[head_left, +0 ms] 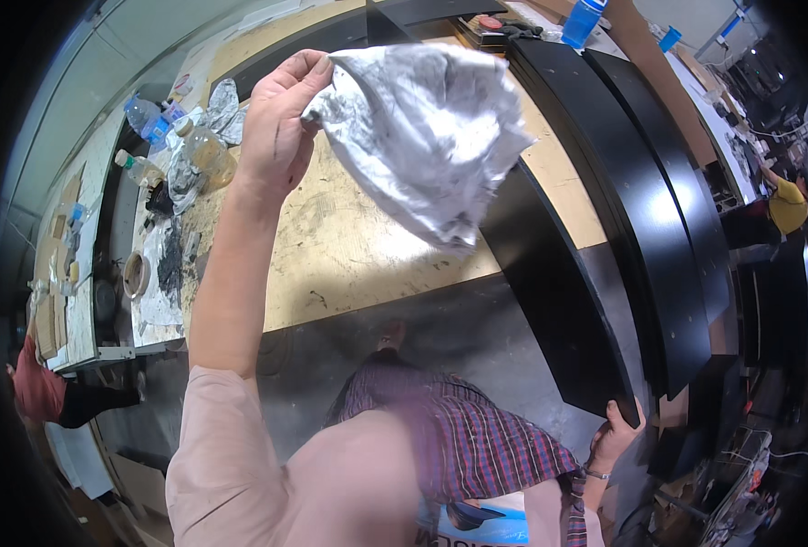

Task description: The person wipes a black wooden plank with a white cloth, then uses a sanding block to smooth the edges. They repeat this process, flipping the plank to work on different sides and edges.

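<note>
My left hand is raised over the worktable, thumb and fingers pinching one corner of a white cloth smudged with grey and black. The cloth hangs spread out to the right, its far edge blurred. It hides part of a long black panel that slants from the table toward my right side. My right hand is closed around the near end of that panel, thumb on its upper face. The panel's near part juts past the table edge.
The wooden worktable has dark smears. Plastic bottles, crumpled rags and a round container stand along its left side. Stacked black panels lie to the right, with a blue bottle beyond. People work at far left and far right.
</note>
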`<state>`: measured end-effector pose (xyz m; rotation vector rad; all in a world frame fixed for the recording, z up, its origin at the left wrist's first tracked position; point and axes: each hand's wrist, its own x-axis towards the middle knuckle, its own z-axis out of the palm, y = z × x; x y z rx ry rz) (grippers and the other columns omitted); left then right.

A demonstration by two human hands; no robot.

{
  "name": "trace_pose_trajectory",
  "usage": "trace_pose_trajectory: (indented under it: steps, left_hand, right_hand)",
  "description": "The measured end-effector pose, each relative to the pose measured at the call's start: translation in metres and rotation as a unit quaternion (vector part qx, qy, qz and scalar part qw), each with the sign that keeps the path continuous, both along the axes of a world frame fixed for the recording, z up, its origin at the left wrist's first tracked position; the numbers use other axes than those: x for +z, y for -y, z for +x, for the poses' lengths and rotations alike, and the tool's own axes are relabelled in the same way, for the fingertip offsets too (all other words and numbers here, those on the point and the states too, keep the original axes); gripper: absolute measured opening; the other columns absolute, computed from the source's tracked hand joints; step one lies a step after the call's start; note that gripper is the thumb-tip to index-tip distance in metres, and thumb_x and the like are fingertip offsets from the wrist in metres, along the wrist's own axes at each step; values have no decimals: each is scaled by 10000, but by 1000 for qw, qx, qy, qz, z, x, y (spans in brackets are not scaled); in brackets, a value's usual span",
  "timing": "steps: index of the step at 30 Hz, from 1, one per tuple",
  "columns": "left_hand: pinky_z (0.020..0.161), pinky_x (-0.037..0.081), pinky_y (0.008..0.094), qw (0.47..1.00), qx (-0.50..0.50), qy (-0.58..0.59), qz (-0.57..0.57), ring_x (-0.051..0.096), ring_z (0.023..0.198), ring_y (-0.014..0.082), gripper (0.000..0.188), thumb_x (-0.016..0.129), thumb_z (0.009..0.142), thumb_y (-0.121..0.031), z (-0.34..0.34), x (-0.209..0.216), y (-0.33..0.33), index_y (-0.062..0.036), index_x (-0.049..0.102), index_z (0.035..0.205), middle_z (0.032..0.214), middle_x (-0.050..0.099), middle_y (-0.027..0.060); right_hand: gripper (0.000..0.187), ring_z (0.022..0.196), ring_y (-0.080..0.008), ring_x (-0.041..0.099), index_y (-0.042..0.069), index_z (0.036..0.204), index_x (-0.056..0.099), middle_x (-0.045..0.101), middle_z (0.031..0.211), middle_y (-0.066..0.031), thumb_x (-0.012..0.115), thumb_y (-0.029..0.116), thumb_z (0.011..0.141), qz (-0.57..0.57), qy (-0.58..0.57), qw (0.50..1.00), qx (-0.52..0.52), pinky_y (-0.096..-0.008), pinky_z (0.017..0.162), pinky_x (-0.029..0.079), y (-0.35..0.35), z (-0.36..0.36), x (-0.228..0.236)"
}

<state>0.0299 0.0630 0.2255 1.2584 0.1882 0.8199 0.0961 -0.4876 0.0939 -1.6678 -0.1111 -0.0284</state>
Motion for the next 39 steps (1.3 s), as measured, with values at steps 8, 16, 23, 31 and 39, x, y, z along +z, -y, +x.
trace_pose_trajectory:
  steps: [8,16,23,31,39]
  left_hand:
    - [599,434,282,925,223,-256,170,527,662,111,173,582,908,-104,-57,-145,-95,50,646,957,803,635,39]
    - [761,519,300,795,475,-336,173,648,820,176,319,718,821,-120,-183,-225,-197,49,638,1079,921,683,93]
    - [1043,373,390,812,477,-277,193,487,1203,290,950,881,638,-166,-193,-236,-292,49,362,1404,1385,450,189]
    - [845,500,328,902,358,-235,48,623,959,208,678,847,607,-42,-146,-215,-286,-29,521,1201,1082,633,89]
    - [921,409,390,738,216,-474,430,551,1022,270,753,835,478,-118,-144,-157,-159,-119,602,1194,1042,591,75]
  right_hand:
    - [270,779,-131,546,-92,981,650,617,859,-54,726,-14,734,3,-6,999,-42,-245,733,422,-5,-6,-4]
    - [235,785,-124,504,-35,963,620,549,829,-19,658,-32,731,-27,-56,995,-84,-251,758,396,5,-7,-4]
    - [427,943,-161,554,-49,1205,547,602,1012,-65,642,-25,790,6,-106,985,-139,-277,901,409,15,-11,-9]
    - [418,979,-164,539,-56,1195,552,591,1054,-55,624,-64,783,-4,-99,983,-151,-274,936,394,28,-11,-18]
    - [404,942,-160,522,-59,1163,566,573,1010,-53,624,-64,763,18,-87,982,-168,-268,917,385,33,-30,-19]
